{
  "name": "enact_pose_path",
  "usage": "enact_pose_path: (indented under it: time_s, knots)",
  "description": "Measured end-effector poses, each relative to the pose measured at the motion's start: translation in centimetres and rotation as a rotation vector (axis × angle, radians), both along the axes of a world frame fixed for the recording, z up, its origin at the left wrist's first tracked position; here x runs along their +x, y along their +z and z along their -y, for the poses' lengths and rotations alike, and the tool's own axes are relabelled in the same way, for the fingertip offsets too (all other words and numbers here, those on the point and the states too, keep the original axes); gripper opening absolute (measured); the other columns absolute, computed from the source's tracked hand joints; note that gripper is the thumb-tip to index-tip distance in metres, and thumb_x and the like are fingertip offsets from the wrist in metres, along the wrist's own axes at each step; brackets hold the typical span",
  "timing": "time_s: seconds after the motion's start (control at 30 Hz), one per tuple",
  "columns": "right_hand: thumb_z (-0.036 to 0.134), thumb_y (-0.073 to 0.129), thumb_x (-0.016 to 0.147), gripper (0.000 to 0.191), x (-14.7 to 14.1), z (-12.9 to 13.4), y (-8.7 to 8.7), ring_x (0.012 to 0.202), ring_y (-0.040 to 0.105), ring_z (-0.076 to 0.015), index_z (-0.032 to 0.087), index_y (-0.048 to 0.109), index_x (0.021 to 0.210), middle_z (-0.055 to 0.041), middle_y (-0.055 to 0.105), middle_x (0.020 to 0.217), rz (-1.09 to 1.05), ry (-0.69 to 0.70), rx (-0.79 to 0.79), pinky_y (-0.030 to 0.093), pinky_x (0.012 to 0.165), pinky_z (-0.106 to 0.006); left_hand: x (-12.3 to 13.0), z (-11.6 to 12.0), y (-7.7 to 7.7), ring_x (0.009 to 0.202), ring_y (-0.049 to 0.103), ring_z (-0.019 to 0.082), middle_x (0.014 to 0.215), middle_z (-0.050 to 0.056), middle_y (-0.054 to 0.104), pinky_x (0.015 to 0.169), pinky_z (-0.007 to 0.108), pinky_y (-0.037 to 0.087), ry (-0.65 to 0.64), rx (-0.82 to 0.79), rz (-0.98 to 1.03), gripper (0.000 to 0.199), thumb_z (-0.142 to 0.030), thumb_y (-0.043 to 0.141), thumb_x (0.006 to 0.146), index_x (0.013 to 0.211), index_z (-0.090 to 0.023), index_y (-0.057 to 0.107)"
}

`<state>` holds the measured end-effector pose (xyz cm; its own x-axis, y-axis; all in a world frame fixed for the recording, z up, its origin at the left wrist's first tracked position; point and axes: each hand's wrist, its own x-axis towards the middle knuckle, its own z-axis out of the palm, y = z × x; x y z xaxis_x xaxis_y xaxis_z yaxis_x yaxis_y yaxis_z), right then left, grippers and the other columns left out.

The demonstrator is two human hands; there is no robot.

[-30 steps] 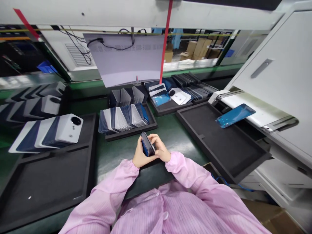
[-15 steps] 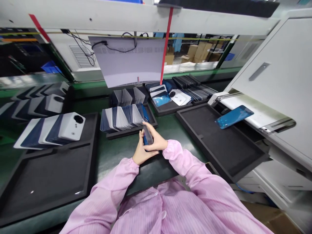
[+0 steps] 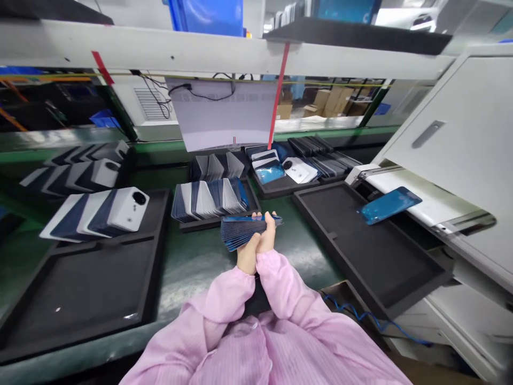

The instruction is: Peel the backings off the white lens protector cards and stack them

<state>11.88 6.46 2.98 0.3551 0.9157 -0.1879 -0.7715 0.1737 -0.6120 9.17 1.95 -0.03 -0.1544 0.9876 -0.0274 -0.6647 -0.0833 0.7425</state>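
From my remote seat I watch both hands gripping one stack of panels point(image 3: 241, 231) above the near middle of the desk point(image 3: 192, 272). The left hand point(image 3: 247, 255) is curled around it from below, and the right hand point(image 3: 266, 235) is closed over the stack's right part, its fingers bent round the far side. The wrists nearly touch. The stack lies between the fingers and sticks out to the left, its edges fanned.

Half a second ago the bundle stood narrow end up between the palms; now it is turned sideways and spread. My view has also tipped up, bringing a blue bin point(image 3: 206, 16) on the top shelf further into sight.

Just beyond the stack is a tray point(image 3: 192, 226) filled with a row of upright panels point(image 3: 212, 198). Along the desk's left side, white panels point(image 3: 126, 209) lean in the far half of a larger tray point(image 3: 92, 283). At the right, a blue panel point(image 3: 390, 205) overlaps the far right edge of a black tray point(image 3: 348, 238), just as it did before.
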Motion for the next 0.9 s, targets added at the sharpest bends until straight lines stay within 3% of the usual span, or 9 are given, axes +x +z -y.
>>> enact_pose_path:
  time_s: [0.07, 0.17, 0.27, 0.4, 0.53, 0.6, 0.7, 0.77, 0.9]
  knots:
    - [0.035, 0.070, 0.068, 0.064, -1.1, 1.9, 0.4, 0.093, 0.067, -0.0169, 0.035, 0.035, 0.122, 0.0049, 0.063, 0.099, 0.009, -0.016, 0.077, 0.053, 0.092, -0.043, -0.3, -0.1, 0.9, 0.133, 0.045, 0.030, 0.135, 0.009, 0.058, 0.116, 0.044, 0.029, 0.057, 0.007, 0.025, 0.074, -0.058, 0.075, 0.064, 0.127, -0.025, 0.055]
    - [0.028, 0.075, 0.064, 0.077, -1.7, 4.5, 0.7, 0.109, 0.062, -0.0213, 0.035, 0.031, 0.126, -0.0007, 0.060, 0.119, 0.095, 0.023, 0.285, 0.046, 0.102, -0.049, -1.9, 0.2, 2.3, 0.135, 0.043, 0.031, 0.138, 0.009, 0.055, 0.114, 0.045, 0.032, -0.007, 0.111, 0.125, 0.077, -0.067, 0.065, 0.066, 0.130, -0.025, 0.054]
    - [0.036, 0.078, 0.064, 0.078, -2.1, 6.1, 0.1, 0.118, 0.058, -0.0249, 0.033, 0.030, 0.125, -0.0062, 0.056, 0.128, 0.174, 0.062, 0.426, 0.037, 0.108, -0.054, -3.0, 0.9, 3.8, 0.136, 0.041, 0.033, 0.140, 0.009, 0.053, 0.114, 0.046, 0.033, -0.059, 0.226, 0.208, 0.075, -0.066, 0.061, 0.068, 0.130, -0.025, 0.054]
    - [0.054, 0.082, 0.059, 0.076, -1.1, 6.6, -1.2, 0.128, 0.050, -0.0292, 0.031, 0.037, 0.115, -0.0100, 0.051, 0.133, 0.321, 0.166, 0.485, 0.033, 0.110, -0.054, -3.9, 1.2, 5.0, 0.130, 0.048, 0.035, 0.131, 0.012, 0.060, 0.109, 0.049, 0.038, 0.020, 0.174, 0.172, 0.075, -0.071, 0.049, 0.071, 0.126, -0.022, 0.057]
    - [0.071, 0.079, 0.049, 0.077, 2.8, 5.5, -1.4, 0.128, 0.047, -0.0329, 0.027, 0.052, 0.106, -0.0127, 0.050, 0.130, 0.575, 0.489, 0.586, 0.036, 0.108, -0.051, -6.2, 0.5, 4.6, 0.119, 0.058, 0.031, 0.118, 0.010, 0.066, 0.105, 0.050, 0.042, 0.072, 0.124, 0.109, 0.067, -0.071, 0.041, 0.076, 0.114, -0.021, 0.063]
    - [0.075, 0.073, 0.053, 0.078, 4.6, 4.5, -0.6, 0.129, 0.045, -0.0335, 0.023, 0.057, 0.109, -0.0145, 0.048, 0.131, 0.739, 0.659, 0.608, 0.034, 0.110, -0.051, -7.4, 0.1, 3.8, 0.113, 0.062, 0.030, 0.113, 0.009, 0.069, 0.102, 0.050, 0.044, 0.056, 0.096, 0.049, 0.059, -0.065, 0.050, 0.075, 0.111, -0.021, 0.064]
    - [0.056, 0.086, 0.050, 0.109, 5.0, 2.9, 1.0, 0.138, 0.035, -0.0320, 0.025, 0.033, 0.140, -0.0158, 0.036, 0.145, 0.948, 0.852, 0.513, 0.027, 0.113, -0.051, -8.2, -0.1, 2.7, 0.107, 0.064, 0.030, 0.105, 0.009, 0.071, 0.100, 0.049, 0.046, 0.043, 0.041, -0.109, 0.054, -0.051, 0.069, 0.065, 0.109, -0.021, 0.064]
    - [0.042, 0.092, 0.044, 0.124, 3.8, 2.0, 1.3, 0.139, 0.033, -0.0301, 0.024, 0.022, 0.146, -0.0156, 0.035, 0.147, 0.995, 0.919, 0.521, 0.023, 0.115, -0.049, -8.1, -0.3, 2.7, 0.109, 0.062, 0.030, 0.106, 0.008, 0.069, 0.102, 0.047, 0.044, 0.078, 0.045, -0.268, 0.058, -0.045, 0.076, 0.061, 0.112, -0.021, 0.062]
    - [0.032, 0.088, 0.052, 0.074, 1.8, 1.0, -0.1, 0.100, 0.060, -0.0221, 0.016, 0.056, 0.117, -0.0072, 0.063, 0.105, 0.690, 1.150, 0.473, 0.043, 0.101, -0.041, -8.9, -0.8, 3.9, 0.111, 0.059, 0.029, 0.109, 0.009, 0.065, 0.104, 0.050, 0.039, 0.046, 0.029, -0.672, 0.068, -0.036, 0.082, 0.058, 0.118, -0.019, 0.055]
